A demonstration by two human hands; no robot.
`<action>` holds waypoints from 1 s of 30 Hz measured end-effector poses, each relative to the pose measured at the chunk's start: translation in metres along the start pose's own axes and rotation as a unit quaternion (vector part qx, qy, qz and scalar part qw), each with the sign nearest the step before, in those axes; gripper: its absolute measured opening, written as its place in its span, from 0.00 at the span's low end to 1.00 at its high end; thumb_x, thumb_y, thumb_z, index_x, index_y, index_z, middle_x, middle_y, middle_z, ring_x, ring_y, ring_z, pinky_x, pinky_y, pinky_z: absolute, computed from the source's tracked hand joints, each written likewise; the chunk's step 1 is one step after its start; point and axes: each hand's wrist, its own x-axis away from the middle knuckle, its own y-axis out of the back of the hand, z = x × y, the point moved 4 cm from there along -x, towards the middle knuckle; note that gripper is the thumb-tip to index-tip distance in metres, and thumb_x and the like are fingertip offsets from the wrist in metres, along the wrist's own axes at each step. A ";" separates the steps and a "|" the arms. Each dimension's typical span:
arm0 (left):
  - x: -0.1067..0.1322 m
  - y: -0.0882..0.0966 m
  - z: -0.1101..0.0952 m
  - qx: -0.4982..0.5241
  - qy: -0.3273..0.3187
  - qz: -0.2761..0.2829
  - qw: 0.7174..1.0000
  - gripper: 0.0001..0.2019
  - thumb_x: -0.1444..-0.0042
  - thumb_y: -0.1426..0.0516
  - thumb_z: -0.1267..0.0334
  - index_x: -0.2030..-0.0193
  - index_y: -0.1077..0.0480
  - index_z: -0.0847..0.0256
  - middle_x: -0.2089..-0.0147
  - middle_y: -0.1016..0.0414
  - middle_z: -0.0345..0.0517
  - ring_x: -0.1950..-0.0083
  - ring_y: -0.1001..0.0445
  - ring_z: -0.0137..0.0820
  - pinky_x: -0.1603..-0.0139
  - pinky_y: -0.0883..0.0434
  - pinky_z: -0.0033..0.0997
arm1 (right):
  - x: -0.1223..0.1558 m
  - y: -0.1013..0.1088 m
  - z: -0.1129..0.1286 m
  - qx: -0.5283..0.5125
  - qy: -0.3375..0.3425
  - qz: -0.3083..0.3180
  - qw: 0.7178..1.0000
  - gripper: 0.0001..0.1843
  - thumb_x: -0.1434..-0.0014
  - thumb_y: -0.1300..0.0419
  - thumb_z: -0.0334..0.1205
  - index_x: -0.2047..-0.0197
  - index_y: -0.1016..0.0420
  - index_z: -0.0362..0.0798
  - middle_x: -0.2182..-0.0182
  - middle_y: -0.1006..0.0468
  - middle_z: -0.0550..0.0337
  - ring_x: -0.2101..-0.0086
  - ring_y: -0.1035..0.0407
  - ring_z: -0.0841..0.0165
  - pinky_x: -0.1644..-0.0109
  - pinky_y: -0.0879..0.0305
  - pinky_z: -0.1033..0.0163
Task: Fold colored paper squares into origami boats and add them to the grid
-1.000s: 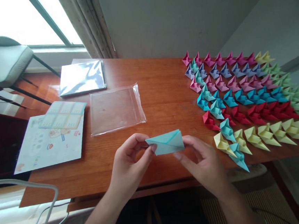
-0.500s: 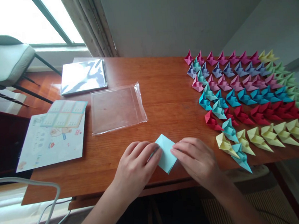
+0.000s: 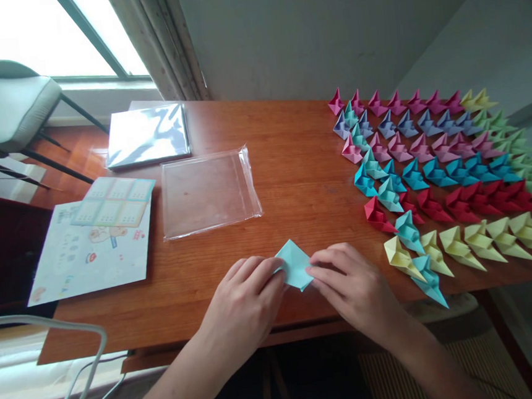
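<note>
A light blue folded paper square (image 3: 295, 265) is held between my two hands near the table's front edge, one corner pointing away from me. My left hand (image 3: 251, 294) pinches its left corner, the fingers curled over that side. On the opposite corner, my right hand (image 3: 352, 282) grips with thumb and fingertips. The paper's near part is tilted, and its left and right tips are partly hidden by fingers. To the right stand rows of folded paper pieces, among them a yellow one (image 3: 401, 259) and a light blue one (image 3: 427, 280) closest to my right hand.
A clear plastic sleeve (image 3: 209, 192) lies beyond my left hand. Farther left are a shiny wrapped pack (image 3: 147, 135), a printed sheet (image 3: 89, 258) and a patterned card (image 3: 114, 200). A white tube (image 3: 95, 329) curves past the wooden table's (image 3: 292, 178) left corner; a chair (image 3: 11, 110) stands behind.
The paper's near corner has lifted and tilted, so the square looks shorter now. Both hands have shifted slightly while keeping their hold on its sides.
</note>
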 end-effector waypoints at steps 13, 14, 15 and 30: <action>-0.013 -0.012 0.015 0.021 0.143 -0.042 0.989 0.10 0.32 0.46 0.64 0.46 0.28 0.57 0.56 0.19 0.44 0.59 0.21 0.35 0.61 0.27 0.32 | -0.022 -0.011 -0.005 -0.014 -0.159 -0.054 0.986 0.04 0.35 0.39 0.37 0.63 0.24 0.50 0.68 0.23 0.60 0.65 0.32 0.64 0.57 0.36 0.59; -0.014 -0.013 0.016 0.022 0.149 -0.040 0.988 0.10 0.32 0.46 0.64 0.47 0.28 0.57 0.57 0.20 0.44 0.59 0.21 0.34 0.61 0.27 0.31 | -0.023 -0.011 -0.006 -0.013 -0.166 -0.058 0.984 0.04 0.35 0.38 0.36 0.64 0.24 0.50 0.69 0.23 0.60 0.65 0.32 0.65 0.58 0.37 0.59; -0.015 -0.014 0.016 0.022 0.155 -0.039 0.987 0.10 0.32 0.46 0.64 0.48 0.27 0.57 0.57 0.20 0.44 0.59 0.21 0.34 0.61 0.27 0.30 | -0.023 -0.011 -0.006 -0.012 -0.172 -0.063 0.983 0.04 0.36 0.38 0.36 0.65 0.25 0.50 0.70 0.24 0.61 0.66 0.32 0.65 0.59 0.37 0.60; -0.019 -0.015 0.015 0.005 0.169 -0.035 0.985 0.09 0.33 0.46 0.65 0.52 0.25 0.56 0.57 0.22 0.43 0.58 0.23 0.34 0.63 0.27 0.30 | -0.029 -0.016 -0.005 0.027 -0.208 -0.076 0.975 0.06 0.37 0.36 0.36 0.67 0.27 0.51 0.71 0.23 0.60 0.67 0.32 0.64 0.63 0.40 0.60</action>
